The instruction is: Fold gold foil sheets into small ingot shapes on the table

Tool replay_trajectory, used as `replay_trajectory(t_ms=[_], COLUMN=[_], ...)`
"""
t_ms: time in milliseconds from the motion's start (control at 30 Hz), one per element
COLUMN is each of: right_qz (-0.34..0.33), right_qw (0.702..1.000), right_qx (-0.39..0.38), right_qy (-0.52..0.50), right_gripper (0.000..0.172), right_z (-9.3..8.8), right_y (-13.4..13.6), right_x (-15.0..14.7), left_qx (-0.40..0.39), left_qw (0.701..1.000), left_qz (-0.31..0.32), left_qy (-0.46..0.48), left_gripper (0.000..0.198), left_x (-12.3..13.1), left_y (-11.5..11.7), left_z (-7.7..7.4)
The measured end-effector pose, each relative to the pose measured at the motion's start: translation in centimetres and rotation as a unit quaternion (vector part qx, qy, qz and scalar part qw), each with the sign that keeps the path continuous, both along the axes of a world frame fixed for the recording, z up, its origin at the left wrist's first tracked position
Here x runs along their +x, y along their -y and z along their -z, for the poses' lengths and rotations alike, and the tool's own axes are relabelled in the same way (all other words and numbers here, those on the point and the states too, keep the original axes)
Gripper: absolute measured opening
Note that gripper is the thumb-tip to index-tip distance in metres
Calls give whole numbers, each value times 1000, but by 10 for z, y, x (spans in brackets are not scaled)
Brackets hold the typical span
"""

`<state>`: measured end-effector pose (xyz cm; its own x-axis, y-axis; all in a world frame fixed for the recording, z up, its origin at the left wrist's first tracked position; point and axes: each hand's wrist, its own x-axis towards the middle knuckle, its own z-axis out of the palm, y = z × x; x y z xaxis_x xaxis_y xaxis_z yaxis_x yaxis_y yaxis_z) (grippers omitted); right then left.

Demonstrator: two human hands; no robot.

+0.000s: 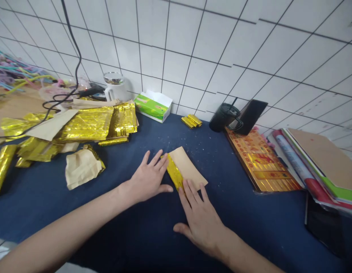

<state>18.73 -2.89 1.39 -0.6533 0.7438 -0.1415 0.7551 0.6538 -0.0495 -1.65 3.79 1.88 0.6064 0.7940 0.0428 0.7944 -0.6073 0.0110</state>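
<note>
A sheet of gold foil paper (186,168), tan side up with one gold edge folded over, lies on the dark blue tablecloth (142,227) in the middle. My left hand (149,177) lies flat and open, its fingertips pressing the folded gold edge from the left. My right hand (200,216) is open too, fingers stretched forward onto the near end of the fold and the tan paper.
A heap of gold foil sheets (93,123) and crumpled paper (80,167) fills the left. Behind stand a white mug (115,88), a green tissue box (151,106), folded gold pieces (191,121) and a black cup (224,116). Printed gold sheets (260,161) and books (315,167) lie right.
</note>
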Motion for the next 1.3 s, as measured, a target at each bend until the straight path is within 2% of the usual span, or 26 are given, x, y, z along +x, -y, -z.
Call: replay_trajectory(t_ms=[67,133,200,267,433,500,700,867,1000,1133,1233,1300], right_qz=[0,0,0,3,4,5,7,-30,-3,-20,-30,-31], right_qw=[1000,1000,1000,1000,1000,999,1000,999,999,996,996,996], right_qx=[0,3,7,10,-16,-20,1,-2,-39,-80,-73,-62], right_qy=[-4,-6,-7,-6,23,25,4,-37,-4,43,51,47], right_gripper=[88,84,81,82,82,81,79,78,84,86,83,82], right_z=[0,1,2,1,-4,-6,-8,-8,-9,-17,-20,-20], right_y=[-1,-2,-1,-1,-4,-6,-4,2,6,10,11,11], right_x=[0,1,2,3,2,2,2,-7,-11,-11,-11,-11], left_qx=[-22,-76,-109,-120,-92,-86,-77,-71,-72,-69,-50,-27], left_qw=[998,987,981,982,996,996,997,997,997,997,999,1000], left_qz=[59,138,157,143,16,-1,-5,-6,-4,-3,-12,4], left_qy=[19,36,42,29,-15,-20,-25,-26,-21,-20,-15,5], left_gripper=[90,90,96,95,78,77,79,77,78,77,78,80], left_x=[9,17,21,20,4,0,0,1,1,0,2,7], left_y=[15,30,37,33,-1,-9,-6,-6,-6,-9,-5,4], left_z=[0,1,3,5,7,7,7,6,8,10,8,4])
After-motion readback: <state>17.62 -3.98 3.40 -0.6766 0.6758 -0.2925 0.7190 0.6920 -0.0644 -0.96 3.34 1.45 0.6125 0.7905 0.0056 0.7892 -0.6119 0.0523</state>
